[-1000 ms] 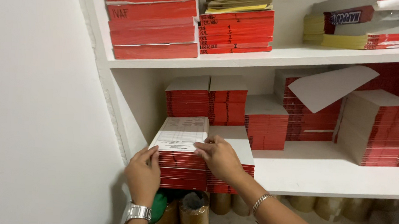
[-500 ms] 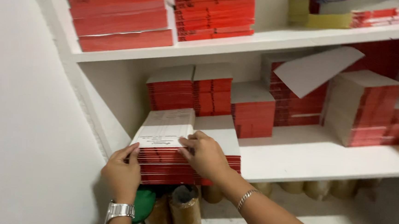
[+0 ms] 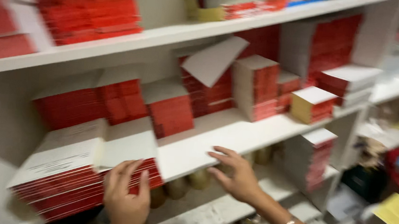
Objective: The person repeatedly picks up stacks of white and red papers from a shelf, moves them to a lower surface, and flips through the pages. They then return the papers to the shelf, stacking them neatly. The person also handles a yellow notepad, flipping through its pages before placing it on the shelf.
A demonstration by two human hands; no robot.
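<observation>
The stack of red booklets (image 3: 72,185) with white covers is looking blurred — the left hand (image 3: 126,200) is pressing its front, fingers open; the right hand (image 3: 238,178) is hovering open at the white shelf (image 3: 216,140) edge.

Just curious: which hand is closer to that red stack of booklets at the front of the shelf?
Left. The left hand rests against the red stack; the right hand hovers apart by the shelf edge.
</observation>
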